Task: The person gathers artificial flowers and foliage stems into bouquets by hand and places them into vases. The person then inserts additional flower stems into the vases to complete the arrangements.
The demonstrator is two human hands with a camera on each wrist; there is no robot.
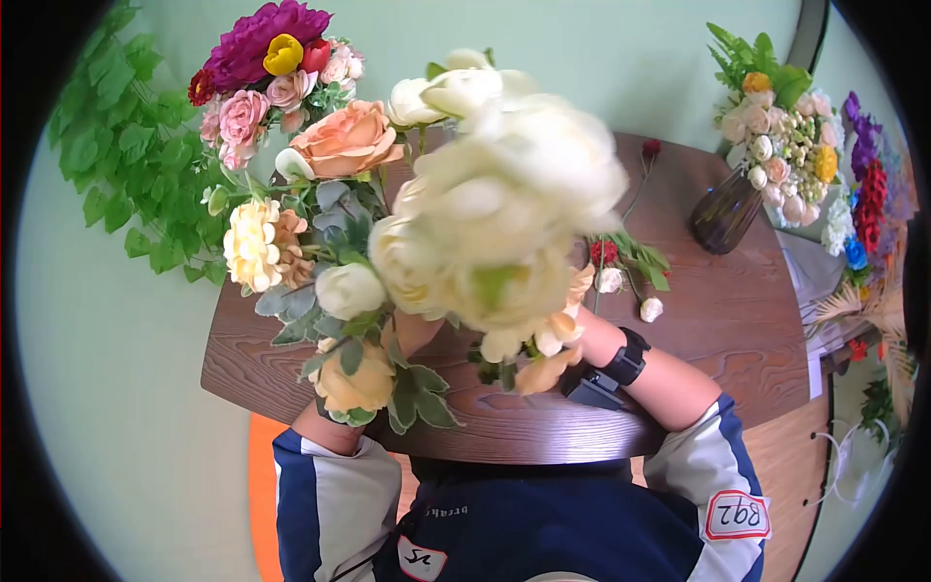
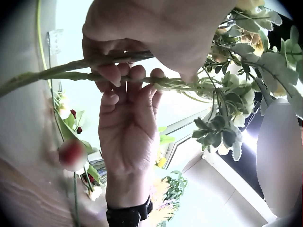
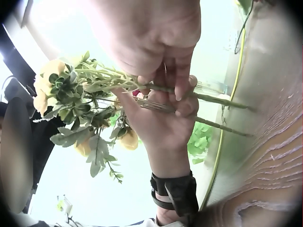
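A large bouquet of white, peach and cream flowers (image 1: 349,291) rises over the front of the table, its white blooms blurred. Mostly hidden behind it in the head view are my left hand (image 1: 415,332) and my right hand (image 1: 593,339). In the left wrist view, my left hand (image 2: 151,33) grips green stems (image 2: 71,74) from above, while the fingers of my right hand (image 2: 130,127) curl around the lower stem. The right wrist view has both hands close together on two stems (image 3: 220,100), whose lower ends stick out past the fingers.
Loose red and white flowers (image 1: 652,308) lie on the brown table (image 1: 718,359), right of the bouquet. A dark vase (image 1: 725,215) of flowers stands at the back right. Purple and pink flowers (image 1: 267,48) are at the back left, beside hanging green leaves (image 1: 145,155).
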